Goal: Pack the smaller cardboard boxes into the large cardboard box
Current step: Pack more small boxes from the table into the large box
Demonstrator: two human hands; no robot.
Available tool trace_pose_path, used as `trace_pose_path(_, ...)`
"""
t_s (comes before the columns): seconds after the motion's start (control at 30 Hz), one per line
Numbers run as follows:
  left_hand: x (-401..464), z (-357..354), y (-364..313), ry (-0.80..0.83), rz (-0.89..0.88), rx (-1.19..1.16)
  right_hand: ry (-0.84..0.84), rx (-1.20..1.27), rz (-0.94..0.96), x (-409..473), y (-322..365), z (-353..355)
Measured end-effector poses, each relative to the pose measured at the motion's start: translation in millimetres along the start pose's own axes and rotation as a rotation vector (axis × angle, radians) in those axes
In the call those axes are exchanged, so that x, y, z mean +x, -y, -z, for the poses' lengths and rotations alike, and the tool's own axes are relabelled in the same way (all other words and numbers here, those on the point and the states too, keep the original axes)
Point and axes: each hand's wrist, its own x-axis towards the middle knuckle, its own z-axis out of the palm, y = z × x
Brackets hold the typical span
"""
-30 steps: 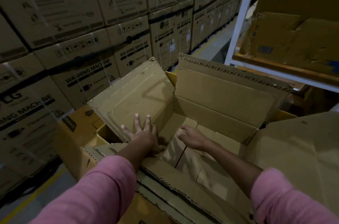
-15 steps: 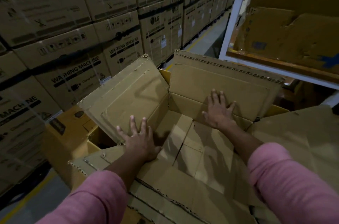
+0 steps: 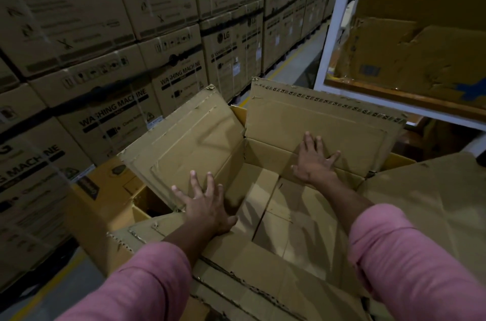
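1. The large cardboard box (image 3: 265, 205) is sitting open in front of the person, w/ all flaps up or folded out; its inside floor is showing bare cardboard.
2. The left hand (image 3: 203, 205) is pressing flat on the left flap (image 3: 184, 141), fingers spread and straight, grip released, holding nothing.
3. The right hand (image 3: 314, 160) is pressing flat on the far wall just below the far flap (image 3: 323, 120), fingers spread, grip also released.
4. Both arms are wearing pink sleeves (image 3: 410, 268), reaching over the near flap (image 3: 236, 262).
5. A yellow box (image 3: 105, 189) is sitting just beside the big box, on its left.
6. Stacks of washing machine cartons (image 3: 118, 110) are lining the left side along the aisle floor (image 3: 297, 63).
7. A white-framed shelf (image 3: 331, 39) w/ torn cardboard (image 3: 410, 57) is standing at the right.
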Motion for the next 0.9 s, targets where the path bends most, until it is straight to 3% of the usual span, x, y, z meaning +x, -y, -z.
trace_pose_path(0.2, -5.1, 10.6, -3.9, -0.009, -0.003, 0.030, -0.113, -0.005, 0.076, -22.7, 5.4, -1.0)
trace_pose_path(0.53, -2.2, 44.7, -7.0, 0.012, -0.053, 0.002, -0.049, -0.010, 0.145, -45.1, -3.2, 11.4)
trace_pose_path(0.77, -8.1, 76.5, -19.4, 0.002, -0.159, -0.093, -0.006, -0.009, 0.180, -73.4, -11.2, 31.9)
trace_pose_path(0.9, -23.2, 109.9, -43.7, -0.030, -0.287, -0.138, -0.087, 0.018, 0.195, -102.3, -18.2, 54.8)
